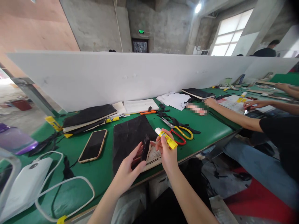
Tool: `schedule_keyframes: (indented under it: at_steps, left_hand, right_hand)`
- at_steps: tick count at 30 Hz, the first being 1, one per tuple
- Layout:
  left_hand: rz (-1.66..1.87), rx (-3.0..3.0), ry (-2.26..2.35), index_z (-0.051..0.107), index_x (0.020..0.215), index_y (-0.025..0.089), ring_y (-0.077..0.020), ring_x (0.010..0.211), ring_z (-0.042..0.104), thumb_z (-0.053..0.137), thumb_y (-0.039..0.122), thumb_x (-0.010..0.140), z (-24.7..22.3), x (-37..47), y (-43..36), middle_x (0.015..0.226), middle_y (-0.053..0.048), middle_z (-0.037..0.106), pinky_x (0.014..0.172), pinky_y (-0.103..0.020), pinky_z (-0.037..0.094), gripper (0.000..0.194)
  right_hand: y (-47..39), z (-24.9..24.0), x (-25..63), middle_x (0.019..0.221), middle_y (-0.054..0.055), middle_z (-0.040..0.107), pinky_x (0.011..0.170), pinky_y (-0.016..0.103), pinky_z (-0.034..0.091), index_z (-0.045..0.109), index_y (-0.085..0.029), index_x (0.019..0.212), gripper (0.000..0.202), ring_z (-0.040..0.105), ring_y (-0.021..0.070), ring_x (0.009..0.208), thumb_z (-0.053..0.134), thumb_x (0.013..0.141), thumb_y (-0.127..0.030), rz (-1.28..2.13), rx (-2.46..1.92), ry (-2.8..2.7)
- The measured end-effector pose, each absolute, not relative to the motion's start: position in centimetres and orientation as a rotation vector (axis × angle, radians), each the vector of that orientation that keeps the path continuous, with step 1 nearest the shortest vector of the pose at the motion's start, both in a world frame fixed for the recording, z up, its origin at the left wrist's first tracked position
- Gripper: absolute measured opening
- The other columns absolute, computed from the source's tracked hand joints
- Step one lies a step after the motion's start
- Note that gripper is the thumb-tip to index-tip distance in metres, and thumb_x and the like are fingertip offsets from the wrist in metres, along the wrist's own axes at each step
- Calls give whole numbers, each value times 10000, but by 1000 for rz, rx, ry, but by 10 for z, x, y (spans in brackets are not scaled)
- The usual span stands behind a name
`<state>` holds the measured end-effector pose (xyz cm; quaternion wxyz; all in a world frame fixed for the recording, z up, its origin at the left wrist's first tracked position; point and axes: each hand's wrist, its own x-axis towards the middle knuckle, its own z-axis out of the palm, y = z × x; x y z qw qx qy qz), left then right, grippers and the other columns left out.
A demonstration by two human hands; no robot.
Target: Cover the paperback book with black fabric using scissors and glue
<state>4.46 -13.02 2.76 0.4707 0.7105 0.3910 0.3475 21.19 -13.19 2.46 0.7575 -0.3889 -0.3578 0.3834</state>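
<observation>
My right hand [166, 149] is closed around a yellow glue stick [169, 139], its white end pointing up and to the left. My left hand [130, 168] grips a narrow, dark, shiny piece [145, 147] that stands on edge between thumb and fingers; whether it is a folded flap of the black sheet cannot be made out. Under both hands lies a black sheet [127, 133], with a printed paper [153, 155] partly showing between them. Scissors [178, 132] with one red and one yellow handle lie with blades apart, just beyond my right hand.
A phone [93, 146], a white power bank [30, 186] with a cable and a purple bottle [16, 140] are on the left. Black-covered books [88, 116] and white papers [174, 100] line the white partition [116, 77]. A co-worker's arm [233, 116] reaches in at right.
</observation>
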Motion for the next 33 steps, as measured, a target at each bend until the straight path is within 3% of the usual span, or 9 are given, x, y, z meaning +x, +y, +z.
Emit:
schedule_keyframes:
  at_steps: [4, 11, 13, 16, 19, 21, 24, 27, 33]
  left_hand:
    - [888, 2200, 1308, 248, 1449, 203, -271, 1111, 583, 674, 359, 711, 19, 50, -141, 1221, -124, 607, 957, -449, 454, 867]
    - [931, 2430, 1453, 420, 1337, 181, -206, 900, 655, 484, 257, 851, 5, 52, -140, 965, -78, 678, 800, -341, 522, 496]
    - [937, 2416, 1433, 473, 1290, 197, -192, 865, 657, 482, 265, 857, 8, 52, -141, 941, -61, 676, 779, -320, 523, 439]
    - [924, 2428, 1376, 551, 1184, 214, -186, 870, 644, 482, 245, 855, 13, 52, -142, 948, -46, 667, 775, -311, 521, 338]
    - [884, 2479, 1318, 586, 1094, 227, -193, 939, 620, 488, 194, 839, 14, 52, -143, 1014, -40, 657, 810, -324, 517, 275]
    - [895, 2532, 1289, 589, 1078, 226, -194, 946, 613, 496, 159, 825, 13, 53, -144, 1030, -39, 653, 818, -330, 516, 278]
    - [931, 2625, 1272, 592, 1074, 219, -198, 922, 615, 495, 108, 805, 10, 54, -146, 1023, -45, 654, 796, -332, 521, 307]
    - [938, 2686, 1280, 590, 1080, 219, -201, 915, 617, 494, 81, 795, 9, 54, -147, 1019, -45, 654, 783, -335, 521, 331]
    - [926, 2673, 1317, 590, 1066, 220, -189, 920, 622, 485, 94, 818, 15, 53, -146, 1023, -37, 656, 777, -318, 523, 298]
  right_hand:
    - [-131, 22, 210, 804, -21, 538, 622, 318, 563, 406, -280, 1292, 462, 474, 66, 478, 536, 871, -420, 830, -839, -787]
    - [-135, 30, 227, 792, -3, 616, 645, 355, 560, 458, -256, 1285, 462, 569, 115, 514, 577, 859, -387, 590, -927, -918]
    - [-136, 32, 240, 838, 34, 655, 679, 374, 564, 489, -239, 1274, 466, 633, 164, 612, 606, 842, -368, 422, -994, -983]
    - [-138, 34, 263, 1075, 93, 658, 837, 416, 548, 490, -250, 1295, 422, 669, 225, 890, 537, 886, -338, 249, -1045, -1145]
    - [-141, 34, 284, 1290, 95, 553, 975, 435, 476, 495, -267, 1308, 379, 550, 246, 1173, 409, 940, -293, 106, -1094, -1326]
    - [-141, 32, 294, 1352, 93, 493, 983, 428, 470, 528, -263, 1274, 358, 493, 249, 1233, 399, 941, -281, 48, -1127, -1364]
    - [-136, 23, 300, 1305, 113, 510, 894, 404, 530, 581, -240, 1129, 256, 569, 239, 1120, 464, 911, -305, 118, -1161, -1342]
    - [-125, 9, 301, 1141, 109, 596, 805, 405, 561, 529, -220, 942, 155, 643, 214, 918, 548, 853, -347, 231, -1248, -1281]
    - [-106, -5, 299, 1050, 86, 637, 769, 414, 545, 417, -231, 929, 266, 664, 220, 862, 605, 763, -318, 302, -1424, -1262]
